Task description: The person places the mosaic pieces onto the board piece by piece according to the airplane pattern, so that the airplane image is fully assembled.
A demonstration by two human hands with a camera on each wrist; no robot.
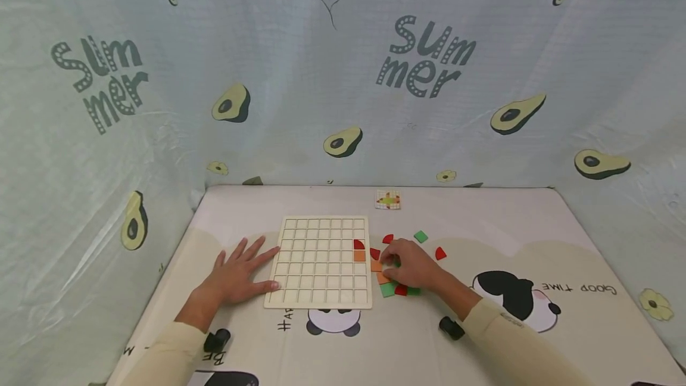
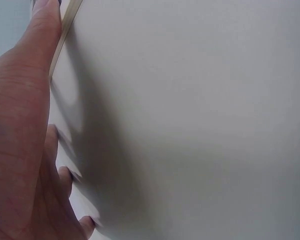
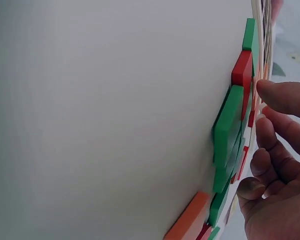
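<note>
In the head view a cream square grid board (image 1: 313, 292) lies on the table. My left hand (image 1: 236, 277) is spread flat at its left side, index fingertip and thumb touching the edge. A red quarter-round tile (image 1: 358, 245) and an orange square tile (image 1: 359, 256) sit in adjoining cells near the board's right edge. My right hand (image 1: 412, 264) hovers over loose tiles right of the board, fingers loosely bent. Its thumb (image 3: 285, 97) and index finger stand apart by orange tiles (image 1: 377, 266), no piece clearly between them. Green tiles (image 3: 227, 127) lie below the hand.
Farther back stands a small pattern card (image 1: 388, 200). A green tile (image 1: 421, 236) and red quarter-round tiles (image 1: 440, 253) lie scattered beyond the right hand. Black objects lie by the left wrist (image 1: 217, 341) and right wrist (image 1: 452, 328). Printed curtains (image 1: 407, 136) enclose the table.
</note>
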